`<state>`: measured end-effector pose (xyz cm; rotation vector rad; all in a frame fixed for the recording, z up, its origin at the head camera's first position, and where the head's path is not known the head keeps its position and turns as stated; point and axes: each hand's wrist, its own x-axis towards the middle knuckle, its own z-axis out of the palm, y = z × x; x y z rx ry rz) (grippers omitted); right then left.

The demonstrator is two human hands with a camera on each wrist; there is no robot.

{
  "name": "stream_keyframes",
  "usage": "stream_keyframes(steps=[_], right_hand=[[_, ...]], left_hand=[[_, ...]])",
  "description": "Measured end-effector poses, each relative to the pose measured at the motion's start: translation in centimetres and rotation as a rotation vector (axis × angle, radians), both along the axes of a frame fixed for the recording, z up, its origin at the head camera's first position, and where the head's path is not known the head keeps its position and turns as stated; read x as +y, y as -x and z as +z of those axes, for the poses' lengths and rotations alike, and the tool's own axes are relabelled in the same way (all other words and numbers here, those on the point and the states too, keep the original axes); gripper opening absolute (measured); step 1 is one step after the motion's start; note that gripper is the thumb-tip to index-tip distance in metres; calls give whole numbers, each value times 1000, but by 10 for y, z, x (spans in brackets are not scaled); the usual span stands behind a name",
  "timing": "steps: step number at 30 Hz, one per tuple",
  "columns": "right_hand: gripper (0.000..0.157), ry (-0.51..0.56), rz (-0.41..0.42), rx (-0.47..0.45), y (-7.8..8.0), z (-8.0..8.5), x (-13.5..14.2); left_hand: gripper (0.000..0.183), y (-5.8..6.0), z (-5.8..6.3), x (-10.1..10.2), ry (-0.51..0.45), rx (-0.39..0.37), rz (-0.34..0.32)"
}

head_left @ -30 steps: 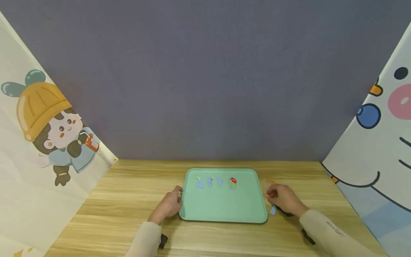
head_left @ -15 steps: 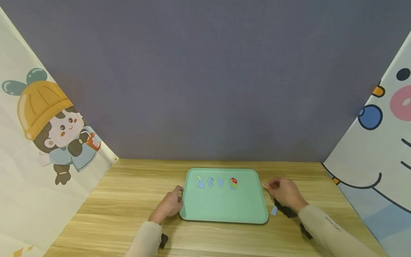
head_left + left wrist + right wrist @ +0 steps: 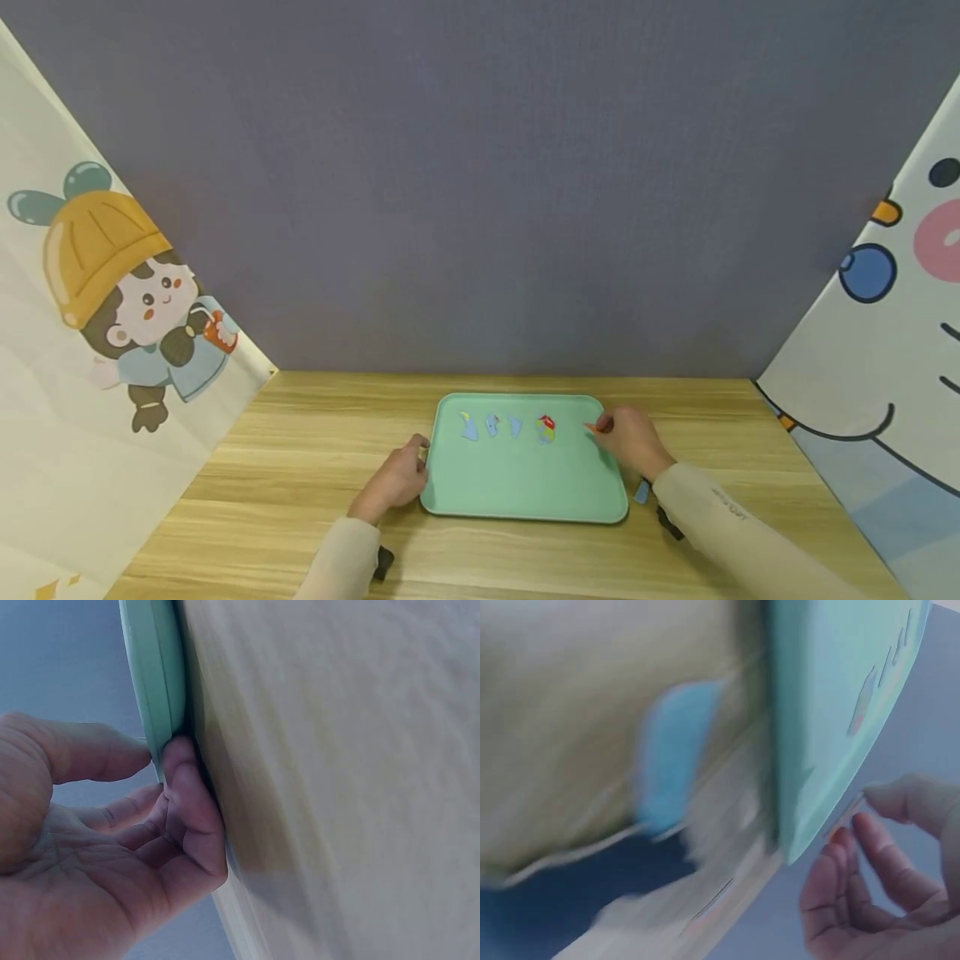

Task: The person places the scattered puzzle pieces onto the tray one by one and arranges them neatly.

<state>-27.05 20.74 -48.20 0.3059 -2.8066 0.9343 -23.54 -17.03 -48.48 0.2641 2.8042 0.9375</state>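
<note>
Head view, orange piece: the right grip [image 3: 632,438] pinches a small flat orange piece [image 3: 591,427] by one end, above the right side of a pale-green rectangular tray [image 3: 525,492].
Head view, row: left of the right grip lie, nearest first, a red, yellow and blue flat piece [image 3: 546,429], then three mostly light-blue flat pieces [image 3: 515,426]; a straight, gentle descent with a gap to the nearest would best leave them undisturbed.
Head view, loose piece: a light-blue tapered flat piece [image 3: 642,492] lies on the wood-grain surface [image 3: 337,425], on the wearer's side of the right grip; a raised wrist should avoid brushing it.
Left wrist view, tray edge: the left grip [image 3: 97,847] grasps the rim, thumb above and curled fingers below; light, even pressure should steady it without tilting.
Right wrist view, pinch: thumb and fingertips hold the orange piece tilted, apart from the tray; levelling it before letting go seems wise.
</note>
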Motion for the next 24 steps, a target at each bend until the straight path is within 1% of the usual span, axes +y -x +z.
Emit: stream_keyframes(steps=[2,6,8,12,17,24], right_hand=[[10,-22,-31,-32,4,2,-10],[12,-78,-70,-61,12,4,-26],[15,-96,-71,-60,15,3,-31],[18,-86,-84,-82,21,1,-39],[17,-70,-98,-103,26,-2,-44],[17,-72,-106,-112,31,-7,-45]], left_hand=[[41,0,-1,0,-3,0,0],[41,0,-2,0,-4,4,-2],[42,1,-2,0,-4,0,0],[42,1,-1,1,-10,-6,3],[43,1,-1,1,-19,-12,6],[42,2,-2,-1,-18,7,-5]])
